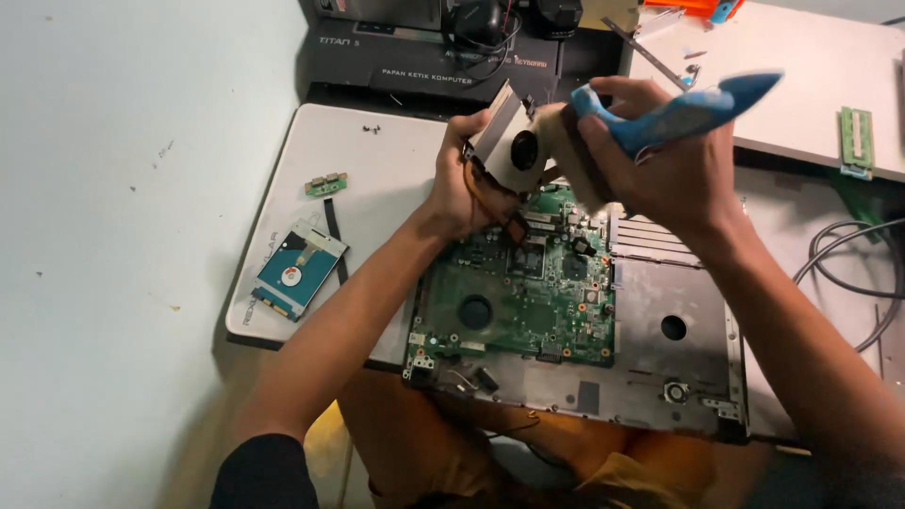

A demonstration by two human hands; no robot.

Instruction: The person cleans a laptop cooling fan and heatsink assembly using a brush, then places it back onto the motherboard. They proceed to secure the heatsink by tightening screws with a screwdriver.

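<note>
The left hand [459, 184] is closed around a laptop cooling fan [514, 151], a pale metal unit with a dark round hub and copper heat pipes trailing from its lower edge, and holds it tilted in the air just above the far edge of the green motherboard [514, 283]. The right hand [660, 165] is clenched on the blue handle of a brush [674, 113], whose pale bristles press against the fan's right side. The motherboard lies in an opened laptop base [674, 353], grey metal with 1 round hole in its right half, resting across the person's lap and against the white board [377, 179] on the floor. On that board, well left of the hands, lie a hard drive [300, 269] with a blue label and, a little farther up, a small green circuit piece [326, 185]. A few tiny dark screws [373, 129] sit near the board's far edge. At the far right, a green memory stick [856, 139] rests on a second pale panel, and grey cables [848, 273] curve beside the laptop base.
</note>
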